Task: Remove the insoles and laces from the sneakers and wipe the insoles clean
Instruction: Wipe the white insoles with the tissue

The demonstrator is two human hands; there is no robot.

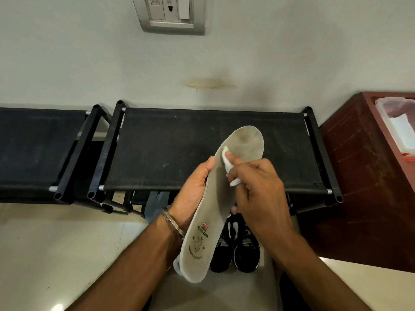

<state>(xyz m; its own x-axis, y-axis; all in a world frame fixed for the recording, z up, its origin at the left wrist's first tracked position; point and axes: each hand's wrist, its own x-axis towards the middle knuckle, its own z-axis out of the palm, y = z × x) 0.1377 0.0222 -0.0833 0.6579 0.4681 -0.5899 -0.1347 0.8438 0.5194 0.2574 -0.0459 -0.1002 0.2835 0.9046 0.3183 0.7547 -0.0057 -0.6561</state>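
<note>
Wiping step: left hand [193,189] grips insole [215,198], right hand [258,187] pinches white wipe [226,162] on forefoot; next, stroke toward heel

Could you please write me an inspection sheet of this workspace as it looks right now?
Surface: pale tiled floor; black fabric-topped rack against the wall.
Job's things: grey insole, its toe end soiled, held over the rack; white wipe on its upper part; black sneakers on the floor below.
Clutter: a second pale insole shows partly behind the left hand.
Hands: left hand grips the insole's edge; right hand pinches the wipe against the insole.
Cables: nothing seen.
Surroundings: stained wall with switch panel; second black rack at left; red-brown cabinet at right carrying a clear plastic box.
</note>
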